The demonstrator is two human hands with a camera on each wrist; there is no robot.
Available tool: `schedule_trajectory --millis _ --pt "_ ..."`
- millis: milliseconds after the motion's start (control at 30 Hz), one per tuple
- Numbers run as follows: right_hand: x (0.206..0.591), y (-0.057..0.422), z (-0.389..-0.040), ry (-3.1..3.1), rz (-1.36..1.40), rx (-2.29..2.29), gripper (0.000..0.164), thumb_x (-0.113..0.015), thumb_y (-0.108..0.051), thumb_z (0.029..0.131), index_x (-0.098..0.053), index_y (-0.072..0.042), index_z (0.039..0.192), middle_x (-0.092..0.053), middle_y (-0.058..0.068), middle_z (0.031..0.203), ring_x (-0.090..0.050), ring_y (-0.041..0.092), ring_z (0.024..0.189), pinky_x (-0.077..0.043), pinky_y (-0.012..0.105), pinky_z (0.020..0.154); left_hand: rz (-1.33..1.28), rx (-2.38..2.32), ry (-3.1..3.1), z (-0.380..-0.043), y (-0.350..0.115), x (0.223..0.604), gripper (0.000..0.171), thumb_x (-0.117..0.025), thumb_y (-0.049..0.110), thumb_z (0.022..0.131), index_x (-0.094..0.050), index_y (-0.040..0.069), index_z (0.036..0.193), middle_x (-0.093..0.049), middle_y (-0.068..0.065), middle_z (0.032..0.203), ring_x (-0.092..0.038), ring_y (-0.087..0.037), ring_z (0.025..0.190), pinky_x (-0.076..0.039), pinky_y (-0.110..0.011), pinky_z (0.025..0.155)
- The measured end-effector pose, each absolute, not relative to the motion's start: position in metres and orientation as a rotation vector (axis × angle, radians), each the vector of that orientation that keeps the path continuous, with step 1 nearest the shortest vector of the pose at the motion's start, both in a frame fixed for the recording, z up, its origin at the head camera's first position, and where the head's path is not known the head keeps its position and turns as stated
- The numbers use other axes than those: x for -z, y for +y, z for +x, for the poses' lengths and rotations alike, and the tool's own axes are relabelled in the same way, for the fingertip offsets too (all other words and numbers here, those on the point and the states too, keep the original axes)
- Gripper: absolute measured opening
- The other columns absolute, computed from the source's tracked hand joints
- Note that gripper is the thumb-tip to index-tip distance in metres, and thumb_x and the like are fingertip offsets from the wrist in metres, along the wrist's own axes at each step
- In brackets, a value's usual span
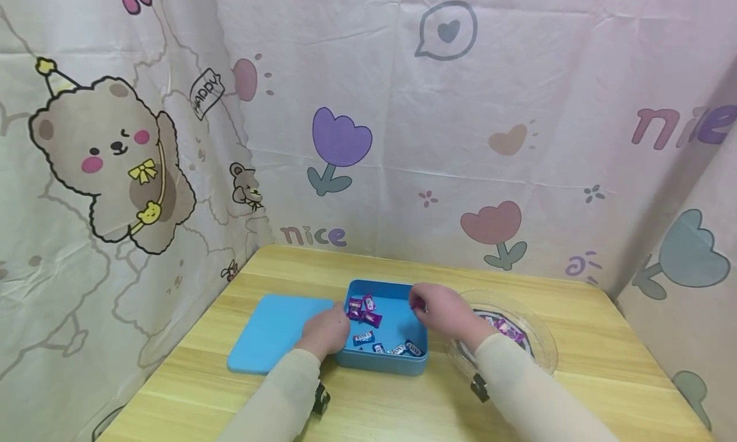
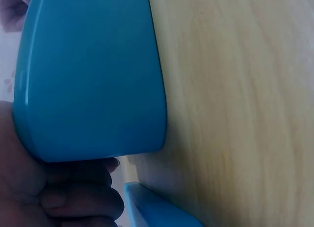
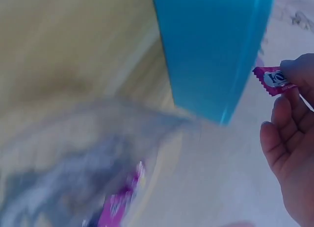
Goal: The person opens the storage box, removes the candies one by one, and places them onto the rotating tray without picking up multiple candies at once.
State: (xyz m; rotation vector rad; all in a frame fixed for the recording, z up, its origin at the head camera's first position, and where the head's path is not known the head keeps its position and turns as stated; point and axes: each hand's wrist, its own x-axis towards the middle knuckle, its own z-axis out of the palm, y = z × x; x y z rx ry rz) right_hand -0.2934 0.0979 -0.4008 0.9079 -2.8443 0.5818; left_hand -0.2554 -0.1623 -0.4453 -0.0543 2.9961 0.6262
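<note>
A blue box (image 1: 382, 364) stands without its cover on the table, with several purple-wrapped candies (image 1: 371, 318) at its left and several blue-wrapped candies (image 1: 363, 339) toward its front. My left hand (image 1: 327, 331) grips the box at its left wall; in the left wrist view its fingers (image 2: 81, 200) curl against the outside. Above the box's right rim is my right hand (image 1: 440, 309). Between thumb and finger it pinches a purple-wrapped candy (image 3: 274, 80), plain to see in the right wrist view.
Left of the box lies a flat blue lid (image 1: 270, 330), partly behind the left hand. A clear round dish (image 1: 547, 349) with purple-wrapped candies (image 1: 509, 330) sits at the right, partly covered by the right forearm. Printed cloth (image 1: 391, 122) hangs behind the wooden table (image 1: 610, 365).
</note>
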Motion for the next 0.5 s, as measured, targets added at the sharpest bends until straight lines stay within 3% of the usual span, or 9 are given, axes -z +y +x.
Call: schedule_trajectory --millis 267,500 --pt "0.397 0.147 -0.300 -2.879 0.801 -0.549 0.012 -0.069 -0.011 0.091 -0.061 -0.019 0.089 -0.055 -0.009 0.079 -0.053 0.013 0.073 -0.048 0.033 0.068 -0.031 -0.577 3.010 -0.256 -0.163 0.443 0.049 -0.046 0.017 0.104 -0.043 -0.009 0.146 -0.058 -0.024 0.137 -0.062 -0.031 0.105 -0.053 -0.057 0.089" --pt "0.413 0.188 -0.308 -2.878 0.759 -0.473 0.017 -0.071 -0.008 0.087 -0.059 -0.020 0.086 -0.053 -0.009 0.077 -0.051 0.012 0.073 -0.048 0.036 0.071 -0.053 -0.606 3.002 -0.255 -0.162 0.443 0.049 -0.045 0.018 0.104 -0.043 -0.008 0.146 -0.057 -0.023 0.139 -0.061 -0.033 0.109 -0.052 -0.057 0.091"
